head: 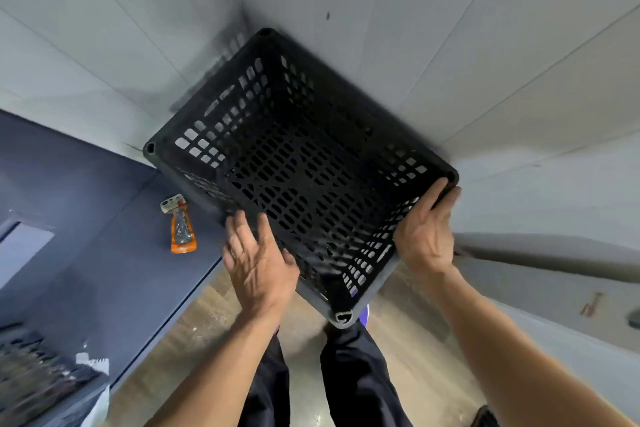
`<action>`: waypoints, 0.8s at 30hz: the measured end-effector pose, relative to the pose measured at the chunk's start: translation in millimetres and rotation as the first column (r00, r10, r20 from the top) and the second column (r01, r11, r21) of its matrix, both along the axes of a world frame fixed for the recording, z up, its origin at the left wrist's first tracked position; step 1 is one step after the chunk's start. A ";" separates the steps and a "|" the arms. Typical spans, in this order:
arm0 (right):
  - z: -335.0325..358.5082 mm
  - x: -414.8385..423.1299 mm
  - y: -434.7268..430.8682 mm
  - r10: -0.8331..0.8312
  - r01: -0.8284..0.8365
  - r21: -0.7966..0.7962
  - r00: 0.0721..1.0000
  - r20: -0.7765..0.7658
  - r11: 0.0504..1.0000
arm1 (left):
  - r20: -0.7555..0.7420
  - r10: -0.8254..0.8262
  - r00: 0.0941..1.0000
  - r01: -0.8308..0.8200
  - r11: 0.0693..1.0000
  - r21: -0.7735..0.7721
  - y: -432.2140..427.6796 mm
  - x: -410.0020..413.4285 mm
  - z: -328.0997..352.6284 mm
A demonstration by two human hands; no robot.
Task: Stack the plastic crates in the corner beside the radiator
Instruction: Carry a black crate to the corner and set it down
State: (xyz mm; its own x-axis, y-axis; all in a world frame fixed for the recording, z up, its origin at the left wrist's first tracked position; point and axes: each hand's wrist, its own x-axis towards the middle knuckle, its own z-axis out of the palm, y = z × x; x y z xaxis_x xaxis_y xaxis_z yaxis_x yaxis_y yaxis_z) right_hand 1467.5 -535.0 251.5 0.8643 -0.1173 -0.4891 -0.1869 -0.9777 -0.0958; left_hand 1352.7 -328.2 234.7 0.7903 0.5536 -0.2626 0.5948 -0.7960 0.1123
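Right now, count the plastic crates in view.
1. The black crate is in the wall corner, left hand at its near rim, right hand against its right side. Any crates beneath it are hidden.

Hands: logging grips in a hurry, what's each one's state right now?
Left hand: open, fingers spread at the rim of the black crate.
Right hand: open, straight fingers pressing the crate's side.

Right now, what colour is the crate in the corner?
The crate is black, a slotted lattice; head view shows it.
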 end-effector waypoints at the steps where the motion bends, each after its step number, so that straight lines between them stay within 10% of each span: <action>1: 3.0 -7.2 6.5 -0.026 0.026 0.004 1.000 0.011 1.000 | 0.007 -0.061 0.998 0.061 0.998 0.002 7.1 2.4 -0.4; 12: -5.9 -89.6 77.8 -0.365 0.365 0.020 0.931 0.020 0.931 | -0.060 -0.152 0.987 0.153 0.988 0.002 135.1 31.1 18.0; 24: -16.7 -139.9 67.4 -0.555 0.576 0.213 0.818 -0.152 0.789 | -0.077 -0.014 0.997 -0.029 0.848 -0.530 95.8 7.3 2.8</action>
